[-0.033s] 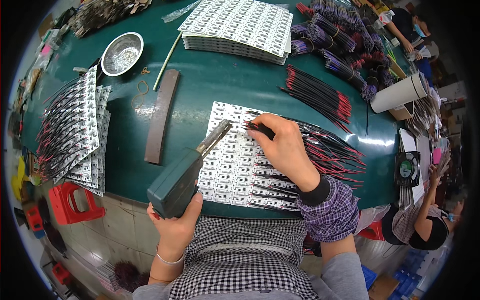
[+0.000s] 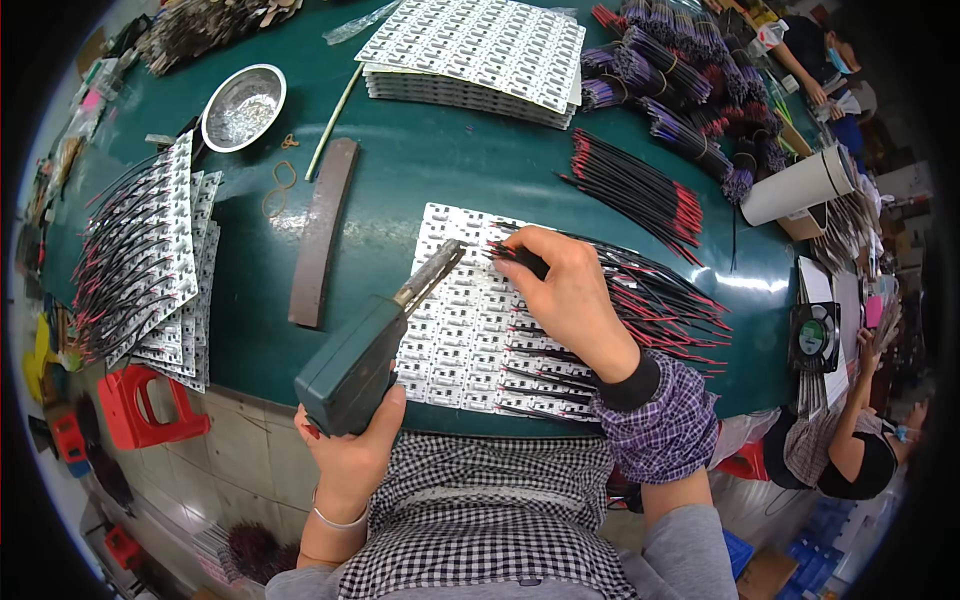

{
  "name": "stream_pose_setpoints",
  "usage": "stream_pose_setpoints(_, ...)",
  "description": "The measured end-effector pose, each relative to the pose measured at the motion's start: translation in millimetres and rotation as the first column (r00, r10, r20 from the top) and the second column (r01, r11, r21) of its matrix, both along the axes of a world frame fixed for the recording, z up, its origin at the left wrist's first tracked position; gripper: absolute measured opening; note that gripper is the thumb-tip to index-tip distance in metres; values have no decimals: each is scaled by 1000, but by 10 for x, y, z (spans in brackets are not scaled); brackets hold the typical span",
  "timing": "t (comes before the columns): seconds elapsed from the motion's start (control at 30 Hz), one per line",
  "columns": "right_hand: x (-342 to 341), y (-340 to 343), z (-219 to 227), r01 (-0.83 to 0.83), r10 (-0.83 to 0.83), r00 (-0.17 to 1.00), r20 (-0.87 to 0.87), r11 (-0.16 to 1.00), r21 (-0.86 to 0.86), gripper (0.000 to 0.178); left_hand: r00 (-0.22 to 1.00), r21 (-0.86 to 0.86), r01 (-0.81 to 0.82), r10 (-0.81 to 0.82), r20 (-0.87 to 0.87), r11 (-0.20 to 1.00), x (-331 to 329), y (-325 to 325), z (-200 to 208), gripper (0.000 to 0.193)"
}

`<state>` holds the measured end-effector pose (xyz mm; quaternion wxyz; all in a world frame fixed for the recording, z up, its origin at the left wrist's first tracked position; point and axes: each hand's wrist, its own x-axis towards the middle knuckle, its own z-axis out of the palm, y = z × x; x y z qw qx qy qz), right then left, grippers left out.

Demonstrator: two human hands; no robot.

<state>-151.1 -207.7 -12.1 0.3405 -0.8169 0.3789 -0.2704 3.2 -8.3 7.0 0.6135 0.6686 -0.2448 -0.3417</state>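
My left hand [image 2: 355,445] is wrapped round the handle of a dark green soldering gun [image 2: 345,365]. Its worn metal tip points up and right over a white sheet of circuit boards [image 2: 445,330], close to my right fingertips. Between thumb and fingers my right hand [image 2: 570,290] pinches black wires [image 2: 525,262] with red ends, just right of the tip. How many wires it holds is hidden by the fingers. Rows of similar wires [image 2: 670,300] run across the sheet's right half and off its right edge, partly beneath my right hand and wrist.
Left stand wired board sheets [image 2: 190,240], a metal bowl [image 2: 242,110] and a brown bar [image 2: 325,230]. Behind lies a stack of board sheets [image 2: 470,50]. Loose wires [image 2: 635,190], purple wire bundles [image 2: 670,75] and a white roll [image 2: 795,187] lie right. Other people [image 2: 850,440] work at the right.
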Motion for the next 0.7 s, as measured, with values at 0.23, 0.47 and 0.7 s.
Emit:
stream_pose_setpoints(0.23, 39, -27, -33, 39, -39, 995, -91, 999, 0, 17, 991, -30, 90, -86, 99, 995, 0, 8, -133, 36)
stream_pose_setpoints(0.47, 58, -18, -66, 47, -55, 993, -104, 996, -71, 18, 998, -9, 13, -12, 59, 1000, -28, 11, -199, 24)
stream_pose_setpoints(0.7, 65, -14, -61, 55, -61, 992, -112, 997, -56, 17, 957, 195, 228, -257, 136, 954, 69, 94, -235, 37)
